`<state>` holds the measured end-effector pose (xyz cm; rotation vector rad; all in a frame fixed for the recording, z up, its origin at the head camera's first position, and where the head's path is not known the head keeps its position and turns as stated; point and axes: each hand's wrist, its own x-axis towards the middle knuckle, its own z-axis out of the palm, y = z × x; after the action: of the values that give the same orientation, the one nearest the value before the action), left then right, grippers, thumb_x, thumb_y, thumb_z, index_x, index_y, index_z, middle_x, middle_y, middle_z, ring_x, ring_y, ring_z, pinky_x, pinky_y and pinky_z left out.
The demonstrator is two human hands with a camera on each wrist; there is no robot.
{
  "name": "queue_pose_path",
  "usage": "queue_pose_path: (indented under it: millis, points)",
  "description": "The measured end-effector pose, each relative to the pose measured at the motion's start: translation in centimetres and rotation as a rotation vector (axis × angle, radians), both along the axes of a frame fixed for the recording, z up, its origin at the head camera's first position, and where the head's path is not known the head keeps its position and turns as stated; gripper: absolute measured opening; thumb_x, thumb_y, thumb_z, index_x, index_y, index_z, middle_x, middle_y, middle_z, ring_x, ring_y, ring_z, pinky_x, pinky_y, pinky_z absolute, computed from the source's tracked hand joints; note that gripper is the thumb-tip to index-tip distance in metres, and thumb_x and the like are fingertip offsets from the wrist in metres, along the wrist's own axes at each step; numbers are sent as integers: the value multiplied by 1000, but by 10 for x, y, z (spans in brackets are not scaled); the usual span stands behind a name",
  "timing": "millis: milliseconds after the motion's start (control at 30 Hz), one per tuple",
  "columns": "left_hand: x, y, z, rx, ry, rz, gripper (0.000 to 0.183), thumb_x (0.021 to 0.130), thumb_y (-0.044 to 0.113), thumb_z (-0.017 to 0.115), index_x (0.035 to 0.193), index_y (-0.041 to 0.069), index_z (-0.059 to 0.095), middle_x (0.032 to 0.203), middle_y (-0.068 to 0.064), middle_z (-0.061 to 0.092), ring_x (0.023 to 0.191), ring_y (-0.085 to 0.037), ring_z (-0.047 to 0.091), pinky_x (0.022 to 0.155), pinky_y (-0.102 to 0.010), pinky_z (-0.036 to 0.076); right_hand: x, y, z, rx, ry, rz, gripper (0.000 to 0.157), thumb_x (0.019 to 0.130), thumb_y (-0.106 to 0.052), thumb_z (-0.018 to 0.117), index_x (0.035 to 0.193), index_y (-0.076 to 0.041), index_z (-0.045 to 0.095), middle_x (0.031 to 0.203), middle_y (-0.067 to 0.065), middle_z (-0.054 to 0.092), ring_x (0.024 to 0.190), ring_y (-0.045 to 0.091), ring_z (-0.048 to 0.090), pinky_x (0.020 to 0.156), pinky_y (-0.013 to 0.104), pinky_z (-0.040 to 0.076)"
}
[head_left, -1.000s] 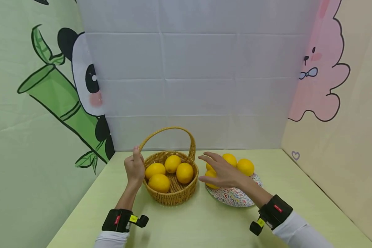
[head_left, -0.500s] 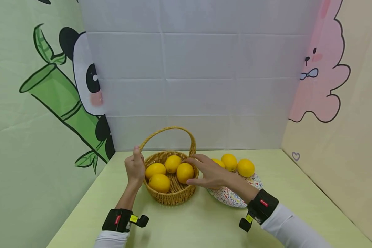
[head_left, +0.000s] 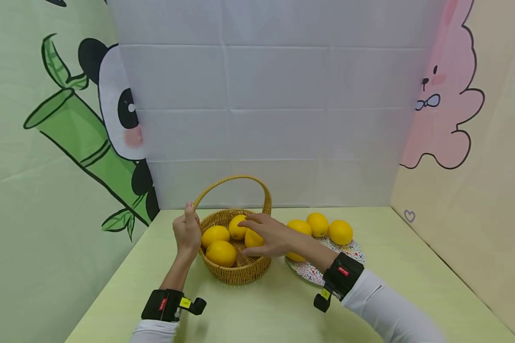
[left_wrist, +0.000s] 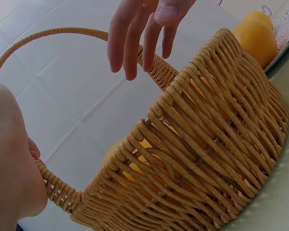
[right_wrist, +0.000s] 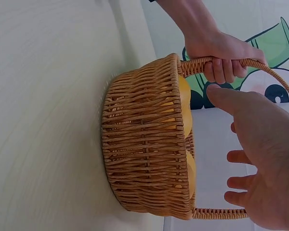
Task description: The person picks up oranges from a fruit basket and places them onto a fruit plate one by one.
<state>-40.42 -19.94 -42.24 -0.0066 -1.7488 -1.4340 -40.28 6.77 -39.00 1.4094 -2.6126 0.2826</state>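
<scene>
A wicker basket (head_left: 236, 275) with a tall arched handle (head_left: 240, 176) stands on the table and holds several yellow-orange fruits, such as the front one (head_left: 220, 253). My left hand (head_left: 187, 232) grips the left side of the handle, its fingers wrapped round it in the right wrist view. Over the basket's right side hovers my right hand (head_left: 269, 235), fingers spread and holding nothing. It partly covers one fruit (head_left: 253, 238) in the head view. In the left wrist view, the right fingers (left_wrist: 130, 53) hang down above the basket rim.
Right of the basket lies a plate (head_left: 311, 274) with a colourful speckled pattern. Several more fruits sit on its far and left side, including one at the right (head_left: 341, 232). A pale wall cloth (head_left: 274, 133) rises behind the table (head_left: 257, 314).
My right hand has moved left from over the plate to over the basket, uncovering the fruits on the plate. The left hand and the basket have stayed in place.
</scene>
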Motion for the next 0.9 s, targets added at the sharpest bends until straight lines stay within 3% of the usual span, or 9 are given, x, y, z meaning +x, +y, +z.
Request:
queue_pose_path:
  millis: [400,533,667,900]
  points:
    - [-10,9,-3,-9,16,15,71,109,50,40,48,15,40,42,13,29,39,-9,23,40,-24,17,-25,-12,5,139,33,45,75,97,-59,61,157,-19,43,161,12,36,149,31,24,118,52,28]
    - [-9,12,-2,-11,14,20,71,109,51,39,48,15,40,42,13,29,40,-10,24,41,-25,18,-24,-19,11,219,73,31,75,96,-60,61,158,-21,43,160,10,37,149,32,24,119,50,27]
    - [-8,14,-1,-6,12,25,71,109,52,39,48,14,41,43,13,29,41,-11,25,42,-26,19,-25,-24,14,298,125,34,73,97,-60,60,158,-22,44,160,10,38,147,32,28,119,49,26]
    - [-7,20,0,-1,19,23,71,109,51,40,48,14,41,43,12,29,42,-11,25,44,-27,21,-31,-29,11,362,121,30,62,98,-56,61,152,-26,51,158,6,42,140,31,38,115,49,32]
